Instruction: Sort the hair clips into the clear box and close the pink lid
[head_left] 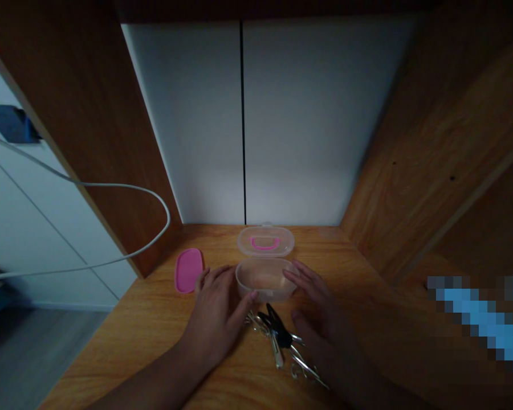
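A clear oval plastic box (pixel 265 280) stands lidless on the wooden desktop between my hands. My left hand (pixel 216 307) lies at its left side, fingers stretched out, the thumb tip at the box's front left rim. At the right end, the fingertips of my right hand (pixel 320 307) rest at the rim, while its thumb stays apart, lower down. In front of the box lie a black-handled metal tool (pixel 277 326), what looks like a nail clipper (pixel 277 352), and thin silver tools with looped handles (pixel 303 367), partly hidden by my right hand.
Behind the box lies its clear oval lid (pixel 265 241) with a pink handle. A pink oval tray or lid (pixel 188 270) is left of my left hand. A white cable (pixel 154 196) loops in at the left. White panels (pixel 188 131) and wooden side walls (pixel 427 171) enclose the desktop.
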`<state>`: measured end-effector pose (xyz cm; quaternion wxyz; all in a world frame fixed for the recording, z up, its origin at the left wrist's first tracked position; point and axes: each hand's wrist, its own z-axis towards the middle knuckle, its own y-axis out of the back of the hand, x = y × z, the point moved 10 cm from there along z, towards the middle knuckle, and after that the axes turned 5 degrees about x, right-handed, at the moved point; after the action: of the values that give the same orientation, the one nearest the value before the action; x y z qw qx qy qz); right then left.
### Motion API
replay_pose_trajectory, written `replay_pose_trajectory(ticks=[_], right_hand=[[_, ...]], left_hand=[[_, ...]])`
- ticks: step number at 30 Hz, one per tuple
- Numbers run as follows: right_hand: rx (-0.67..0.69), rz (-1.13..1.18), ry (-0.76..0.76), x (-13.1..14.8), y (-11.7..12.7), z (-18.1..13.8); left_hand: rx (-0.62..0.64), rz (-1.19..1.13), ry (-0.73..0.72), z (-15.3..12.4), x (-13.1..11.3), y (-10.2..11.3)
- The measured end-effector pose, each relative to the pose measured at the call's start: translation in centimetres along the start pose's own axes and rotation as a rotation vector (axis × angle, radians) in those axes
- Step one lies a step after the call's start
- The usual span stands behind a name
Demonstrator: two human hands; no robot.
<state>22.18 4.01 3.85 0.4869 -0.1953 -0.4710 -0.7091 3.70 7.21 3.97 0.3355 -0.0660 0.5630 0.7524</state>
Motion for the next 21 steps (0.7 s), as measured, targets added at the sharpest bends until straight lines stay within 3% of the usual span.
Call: replay_pose_trajectory(ticks=[4, 21], right_hand=[[0.026, -0.019, -0.002, -0.1, -0.5, 0.0], [-0.016, -0.013, -0.016, -0.1, -0.2, 0.1]], left_hand=[[0.021, 0.009, 0.006, -0.2, 0.3, -0.6], [-0.203, -0.041, 0.225, -0.6, 3.5, 1.1]])
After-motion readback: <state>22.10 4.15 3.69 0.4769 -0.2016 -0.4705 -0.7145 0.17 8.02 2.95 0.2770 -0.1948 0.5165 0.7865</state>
